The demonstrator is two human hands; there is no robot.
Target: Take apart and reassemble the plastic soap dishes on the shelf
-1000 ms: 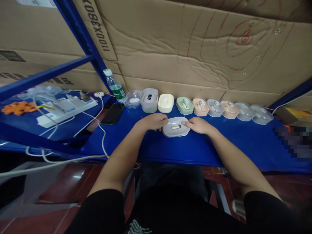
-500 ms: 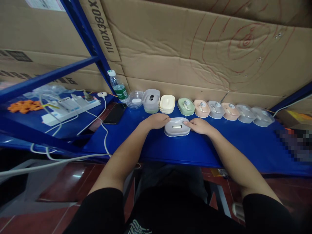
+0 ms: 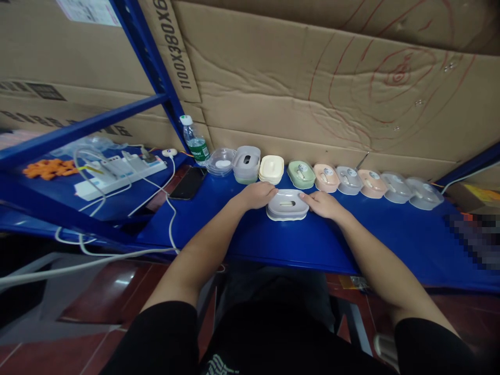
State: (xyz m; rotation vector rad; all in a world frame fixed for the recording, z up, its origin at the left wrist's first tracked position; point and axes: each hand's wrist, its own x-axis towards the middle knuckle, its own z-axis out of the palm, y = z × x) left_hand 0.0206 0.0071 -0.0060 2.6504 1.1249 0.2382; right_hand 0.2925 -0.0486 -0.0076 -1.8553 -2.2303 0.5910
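A pale grey plastic box [image 3: 287, 212] with rounded corners rests on the blue table in front of me. Its top has an oblong slot with a cream-coloured piece in it. My left hand [image 3: 260, 195] grips the left end, its fingers curled against the rim. At the opposite end, my right hand [image 3: 322, 203] holds the box with the thumb on the top edge; its other fingers are partly hidden. Just behind lie a stack of cream lids [image 3: 272, 167] and a stack of grey lids with slots [image 3: 247, 160].
Along the back stand a green lidded box [image 3: 301, 174], a peach box [image 3: 326, 177] and several more boxes rightward. Leftward are clear plastic bowls [image 3: 221, 161], a water bottle [image 3: 195, 140], a phone [image 3: 188, 183] and a power strip [image 3: 117, 177] with cables.
The view has shifted a little, so everything appears slightly farther right and lower. Both hands stay on the ends of the grey box, with little visible movement against the table.
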